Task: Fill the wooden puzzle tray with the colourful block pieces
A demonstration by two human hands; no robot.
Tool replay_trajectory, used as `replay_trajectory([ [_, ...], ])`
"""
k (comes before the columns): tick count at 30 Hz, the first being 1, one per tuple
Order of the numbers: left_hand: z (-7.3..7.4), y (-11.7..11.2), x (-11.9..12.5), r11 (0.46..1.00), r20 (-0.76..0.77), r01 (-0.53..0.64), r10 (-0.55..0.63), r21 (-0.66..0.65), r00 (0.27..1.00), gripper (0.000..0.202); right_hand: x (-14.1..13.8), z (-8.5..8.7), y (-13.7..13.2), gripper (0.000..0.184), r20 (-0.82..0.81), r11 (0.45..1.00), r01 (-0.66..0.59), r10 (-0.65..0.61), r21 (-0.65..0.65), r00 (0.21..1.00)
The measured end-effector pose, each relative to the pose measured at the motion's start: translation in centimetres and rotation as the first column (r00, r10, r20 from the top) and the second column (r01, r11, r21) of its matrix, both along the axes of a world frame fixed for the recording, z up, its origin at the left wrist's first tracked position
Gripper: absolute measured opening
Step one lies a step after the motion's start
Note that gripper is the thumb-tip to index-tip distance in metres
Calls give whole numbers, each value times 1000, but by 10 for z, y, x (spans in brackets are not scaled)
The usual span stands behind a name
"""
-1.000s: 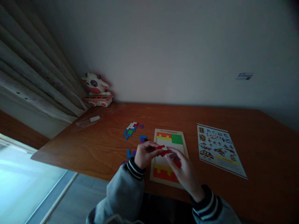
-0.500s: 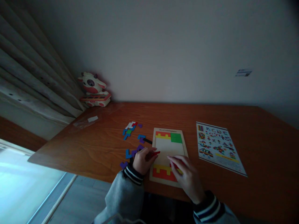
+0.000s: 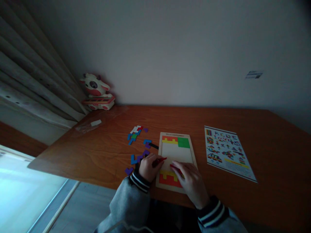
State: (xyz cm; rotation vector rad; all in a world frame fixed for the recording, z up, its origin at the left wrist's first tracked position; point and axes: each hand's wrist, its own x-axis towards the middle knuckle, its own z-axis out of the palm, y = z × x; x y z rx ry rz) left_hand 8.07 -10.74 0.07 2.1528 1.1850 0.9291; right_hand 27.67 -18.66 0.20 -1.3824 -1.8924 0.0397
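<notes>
A wooden puzzle board [image 3: 176, 134] lies before me, with green pieces [image 3: 184, 142] at its upper right and red and yellow pieces along its top and bottom ends. Over the board's left edge, my left hand [image 3: 149, 166] is closed on a red puzzle piece [image 3: 163, 159]. My right hand [image 3: 190, 178] pinches another red puzzle piece [image 3: 175, 168] above the lower half of the board. The fingers partly cover both pieces, so their full shapes are hidden. Pale bare board shows between the filled ends.
Loose blue, purple and black pieces lie left of the board, among them a purple piece [image 3: 129, 171] and a blue piece [image 3: 133, 159]. A printed pattern sheet [image 3: 227, 152] rests at the right. At the back left stand a cow toy [image 3: 98, 94] and a clear plastic bag [image 3: 85, 127].
My right hand has moved slightly left and its fingers have closed more around the red piece, which now shows at the fingertips. My left hand stays nearly in place.
</notes>
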Motion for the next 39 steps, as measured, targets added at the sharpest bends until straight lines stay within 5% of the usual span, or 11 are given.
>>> replay_trajectory([
  [7, 3, 0, 1, 999, -26, 45, -45, -1, 999, 11, 7, -1, -4, 64, 32, 998, -46, 48, -52, 998],
  [27, 0, 0, 0, 999, -1, 50, -50, -12, 999, 22, 14, -2, -10, 36, 89, 997, -58, 54, 46, 995],
  [39, 2, -2, 5, 942, -157, 222, -187, 252, 970, 31, 14, -2, -12, 37, 42, 1000, -15, 15, -1, 999],
])
